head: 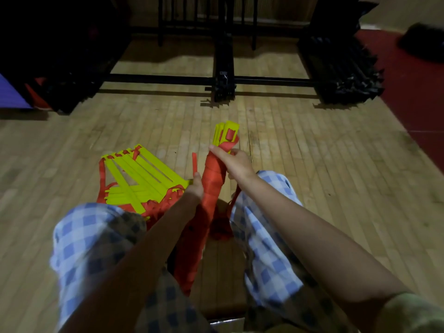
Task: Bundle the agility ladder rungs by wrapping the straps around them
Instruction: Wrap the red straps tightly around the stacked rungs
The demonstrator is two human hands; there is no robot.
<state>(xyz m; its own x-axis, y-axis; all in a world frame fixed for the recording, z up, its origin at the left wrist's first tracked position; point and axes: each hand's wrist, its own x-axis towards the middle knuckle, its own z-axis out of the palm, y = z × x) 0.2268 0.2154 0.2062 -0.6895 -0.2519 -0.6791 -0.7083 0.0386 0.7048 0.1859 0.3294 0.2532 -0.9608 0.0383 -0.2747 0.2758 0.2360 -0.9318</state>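
Note:
A bundle of yellow ladder rungs (225, 133) stands tilted between my knees, wound along most of its length in red strap (212, 186); only the yellow tips show at the top. My right hand (234, 161) grips the bundle near its upper end, index finger stretched across the red wrap. My left hand (197, 187) pinches a loose red strap end (194, 162) just left of the bundle. A second, unbundled ladder (139, 179) with yellow rungs and tangled red straps lies on the floor at the left.
I am seated on a wooden floor (312, 164), knees in blue checked trousers (91, 236) either side. A black metal frame (224, 80) and dark stacked equipment (341, 70) stand ahead. A red mat (413, 92) lies to the right.

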